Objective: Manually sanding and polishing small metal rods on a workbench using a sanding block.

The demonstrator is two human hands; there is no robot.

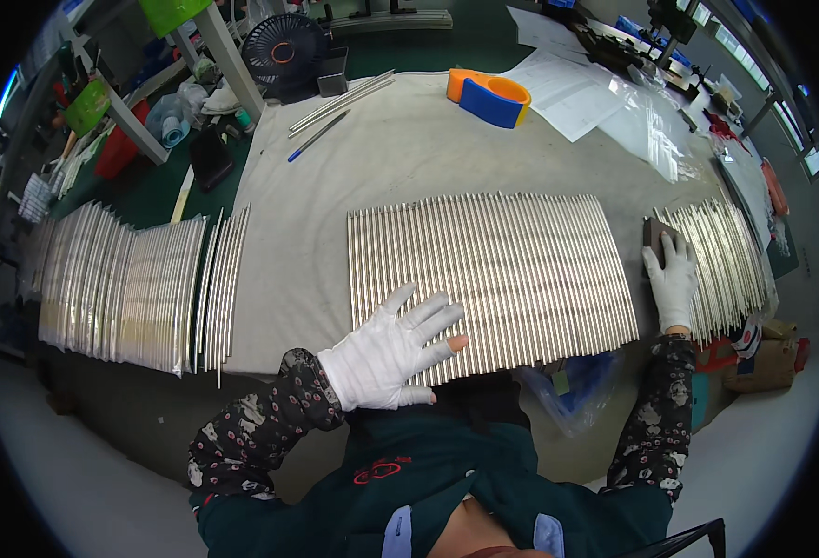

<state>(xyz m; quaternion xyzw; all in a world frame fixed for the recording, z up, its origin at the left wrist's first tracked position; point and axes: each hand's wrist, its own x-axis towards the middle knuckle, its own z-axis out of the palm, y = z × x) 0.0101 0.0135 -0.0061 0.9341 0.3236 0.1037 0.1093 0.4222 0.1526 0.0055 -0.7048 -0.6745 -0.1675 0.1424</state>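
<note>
At 6 o'clock, a white knit glove (372, 367) is covering the left hand (393, 352), its thumb tip and another fingertip showing bare. At 3 o'clock, a matching white glove (675, 296) is clothing the right hand (673, 279). Black sleeves patterned with pale and pinkish figures are wrapping both forearms, the left sleeve (261, 428) towards 8 o'clock, the right sleeve (656, 409) at 4. A dark green garment (479, 458) is spreading across 6 o'clock, bearing a red oval emblem (377, 472) and light-blue tabs (397, 532).
</note>
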